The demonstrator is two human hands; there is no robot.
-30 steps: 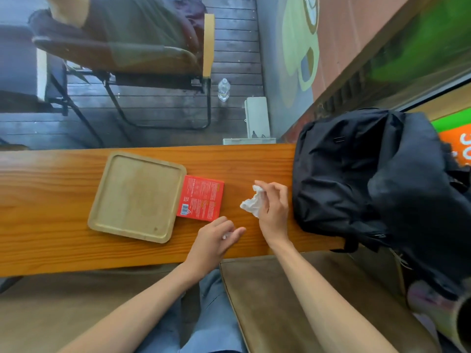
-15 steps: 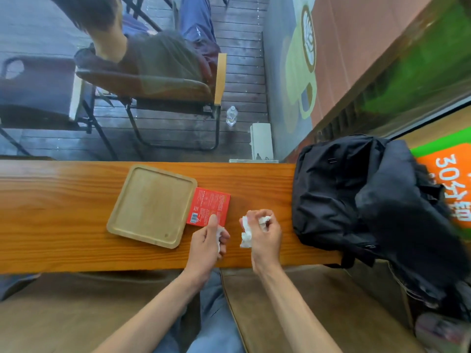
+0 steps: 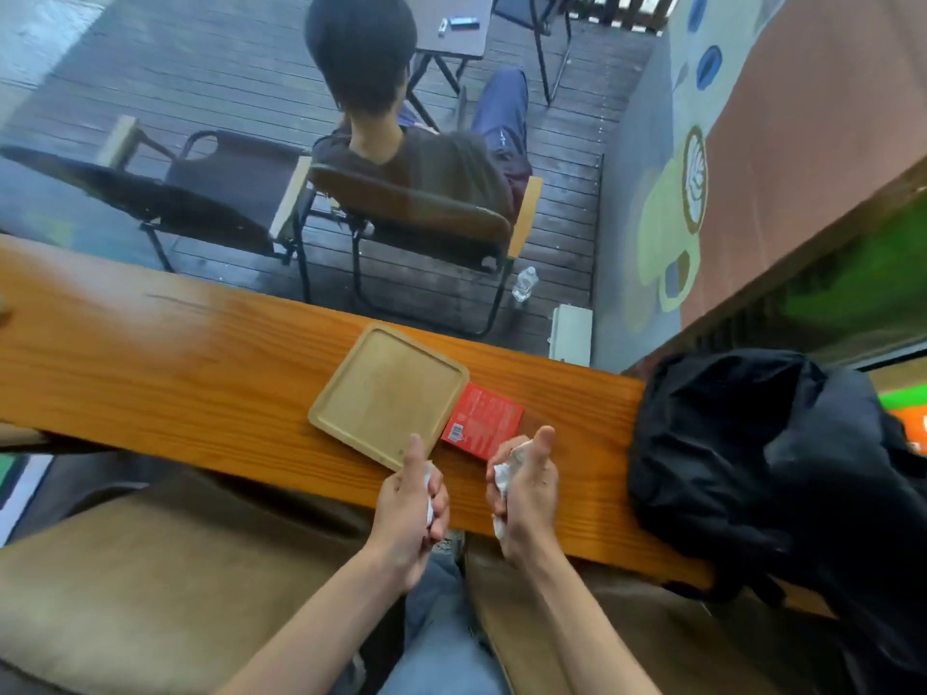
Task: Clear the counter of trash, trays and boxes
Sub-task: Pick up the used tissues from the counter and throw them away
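Both fists full of trash, tray and box not yet cleared

Left hand (image 3: 412, 499) curled round a white paper scrap (image 3: 429, 500), right hand (image 3: 527, 489) gripping a crumpled tissue (image 3: 503, 476), both hovering over the near edge of the bench (image 3: 200, 373). Probably best to ball both wads tight into one fist, freeing the other for the rest. Count: two paper wads held, one wooden tray (image 3: 389, 393) and one red box (image 3: 482, 422) touching it, plus one black backpack (image 3: 762, 459) off right.

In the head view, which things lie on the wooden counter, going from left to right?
wooden tray → red box → black backpack
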